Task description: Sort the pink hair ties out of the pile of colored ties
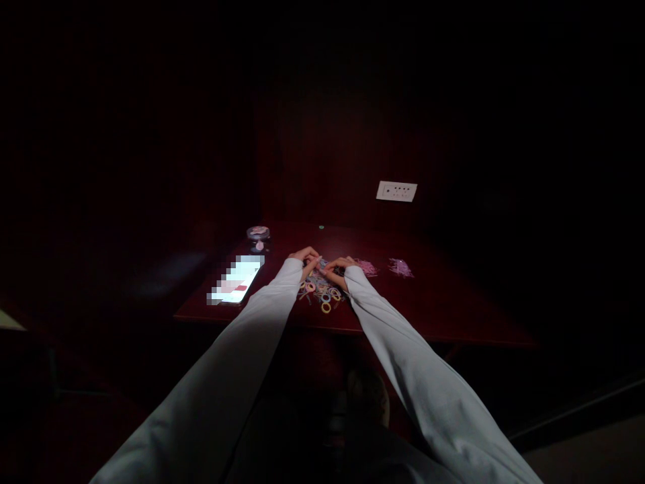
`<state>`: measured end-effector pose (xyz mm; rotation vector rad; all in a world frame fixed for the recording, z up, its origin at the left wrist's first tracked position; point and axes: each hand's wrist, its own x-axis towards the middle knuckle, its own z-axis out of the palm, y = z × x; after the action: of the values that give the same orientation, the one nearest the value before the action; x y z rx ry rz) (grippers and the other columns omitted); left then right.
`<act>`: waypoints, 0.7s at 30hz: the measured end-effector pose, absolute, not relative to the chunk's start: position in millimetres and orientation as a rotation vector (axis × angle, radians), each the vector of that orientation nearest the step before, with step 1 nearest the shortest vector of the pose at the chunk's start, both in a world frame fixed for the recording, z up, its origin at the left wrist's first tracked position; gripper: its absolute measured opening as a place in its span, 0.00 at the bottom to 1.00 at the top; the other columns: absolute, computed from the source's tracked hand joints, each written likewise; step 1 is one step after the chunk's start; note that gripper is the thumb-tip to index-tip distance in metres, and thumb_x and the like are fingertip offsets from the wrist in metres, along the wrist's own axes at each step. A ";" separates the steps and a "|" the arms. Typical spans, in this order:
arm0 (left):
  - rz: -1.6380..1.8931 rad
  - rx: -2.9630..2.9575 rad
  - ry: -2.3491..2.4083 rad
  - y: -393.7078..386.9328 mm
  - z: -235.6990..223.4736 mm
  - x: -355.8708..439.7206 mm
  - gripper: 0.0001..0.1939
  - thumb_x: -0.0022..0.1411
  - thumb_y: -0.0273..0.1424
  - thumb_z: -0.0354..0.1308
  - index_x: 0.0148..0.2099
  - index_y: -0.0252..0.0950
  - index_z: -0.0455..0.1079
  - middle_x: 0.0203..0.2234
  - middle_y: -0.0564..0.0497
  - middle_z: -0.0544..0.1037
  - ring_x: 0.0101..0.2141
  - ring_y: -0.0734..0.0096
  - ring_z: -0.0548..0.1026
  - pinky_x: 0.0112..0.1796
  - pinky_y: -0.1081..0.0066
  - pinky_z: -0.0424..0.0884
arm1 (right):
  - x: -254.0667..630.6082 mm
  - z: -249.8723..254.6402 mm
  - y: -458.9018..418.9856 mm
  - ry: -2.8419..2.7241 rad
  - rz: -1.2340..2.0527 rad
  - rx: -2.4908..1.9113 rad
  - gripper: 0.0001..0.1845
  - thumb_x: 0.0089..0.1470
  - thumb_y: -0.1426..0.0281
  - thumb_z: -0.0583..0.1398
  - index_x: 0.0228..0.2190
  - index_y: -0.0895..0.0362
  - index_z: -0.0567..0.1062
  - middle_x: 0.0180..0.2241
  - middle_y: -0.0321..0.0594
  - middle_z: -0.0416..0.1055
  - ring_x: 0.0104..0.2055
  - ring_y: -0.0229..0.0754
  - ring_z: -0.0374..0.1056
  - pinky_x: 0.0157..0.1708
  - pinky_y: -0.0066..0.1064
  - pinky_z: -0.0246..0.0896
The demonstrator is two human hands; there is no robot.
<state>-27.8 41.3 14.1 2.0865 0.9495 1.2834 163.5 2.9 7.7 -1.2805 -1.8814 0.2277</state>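
Pile of small coloured bands and rings (318, 289) is on the dark red table (443, 296), under and just in front of my hands, near the front edge. Left hand (306, 254) is at the pile's far-left side, right hand (340, 265) at its far-right, fingers bent, tips nearly meeting over the far part. Looks like a pinch on both sides, but can't confirm: whatever is between the tips is too small and dim to tell.

Step in hand, my read: two-handed fingertip handling of pieces from the pile. Next move calls for a light, precise grip on one piece, without dragging tangled neighbours along.

Orientation: pile has no clear long axis, pieces point every which way. Yellow ring (326, 308) sits at the near edge, no pointing end.

Further out: pink bunch (367, 268) just right of my right hand, purple bunch (401, 267) beyond it. Small green ring (321, 227) at the back. Left side: lit phone (236, 282), lidded jar (259, 239) behind it. Socket plate (396, 191) on the wall.
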 end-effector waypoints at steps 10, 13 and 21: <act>1.280 2.088 0.965 41.5 13.0 -28.3 0.10 0.66 0.36 0.59 0.33 0.37 0.70 0.23 0.54 0.82 0.24 0.74 0.75 0.29 0.76 0.68 | 164.1 8.7 1.5 -1.876 0.218 -1.253 0.08 0.55 0.60 0.70 0.31 0.51 0.84 0.31 0.37 0.78 0.37 0.43 0.67 0.45 0.37 0.58; 1.275 2.104 0.939 37.6 13.8 -29.9 0.11 0.67 0.39 0.58 0.34 0.37 0.70 0.24 0.54 0.82 0.24 0.74 0.74 0.29 0.75 0.68 | 165.4 7.1 4.1 -1.881 0.214 -1.241 0.08 0.56 0.61 0.69 0.30 0.51 0.84 0.32 0.37 0.79 0.36 0.42 0.67 0.45 0.37 0.57; 1.293 2.108 0.926 34.1 16.2 -33.4 0.11 0.69 0.38 0.56 0.36 0.38 0.70 0.26 0.53 0.83 0.24 0.74 0.73 0.31 0.75 0.69 | 167.2 -0.4 12.5 -1.820 0.194 -1.214 0.09 0.57 0.60 0.66 0.29 0.51 0.82 0.30 0.37 0.78 0.35 0.44 0.68 0.45 0.38 0.60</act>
<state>-33.4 34.1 16.2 2.1078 0.9260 1.2934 167.2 12.5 -0.4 -1.2141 -1.8200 0.1938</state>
